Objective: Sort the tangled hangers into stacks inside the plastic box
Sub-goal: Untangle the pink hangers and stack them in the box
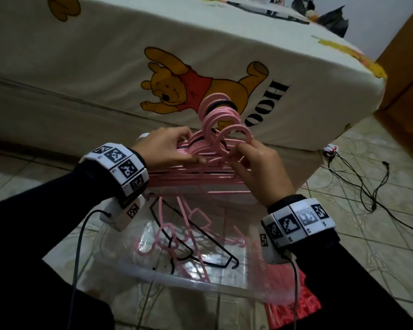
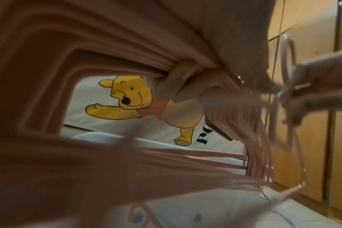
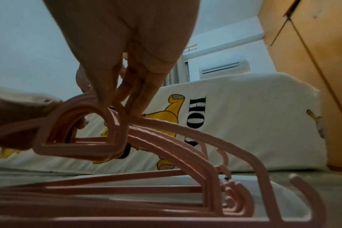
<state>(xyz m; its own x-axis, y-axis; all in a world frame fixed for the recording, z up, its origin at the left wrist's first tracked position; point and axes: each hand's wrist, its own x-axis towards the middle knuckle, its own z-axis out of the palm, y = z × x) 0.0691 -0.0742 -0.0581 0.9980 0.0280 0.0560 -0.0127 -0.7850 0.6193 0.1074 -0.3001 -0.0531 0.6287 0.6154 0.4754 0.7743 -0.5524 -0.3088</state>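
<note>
A thick bundle of pink hangers (image 1: pixel 200 172) hangs in the air above the clear plastic box (image 1: pixel 177 279), hooks pointing up toward the bed. My left hand (image 1: pixel 172 151) grips the bundle near its necks, fingers curled round the stacked bars (image 2: pixel 182 80). My right hand (image 1: pixel 253 163) pinches one pink hanger (image 3: pixel 166 123) at its neck beside the bundle. Inside the box lie a black hanger (image 1: pixel 200 239) and a few loose pink ones (image 1: pixel 167 236), tangled together.
A bed with a cartoon-bear sheet (image 1: pixel 200 67) stands right behind the box. A red perforated plastic piece (image 1: pixel 293 303) lies under the box's right end. Black cables (image 1: pixel 367 186) trail over the tiled floor at right. A wooden wardrobe (image 1: pixel 405 55) stands at far right.
</note>
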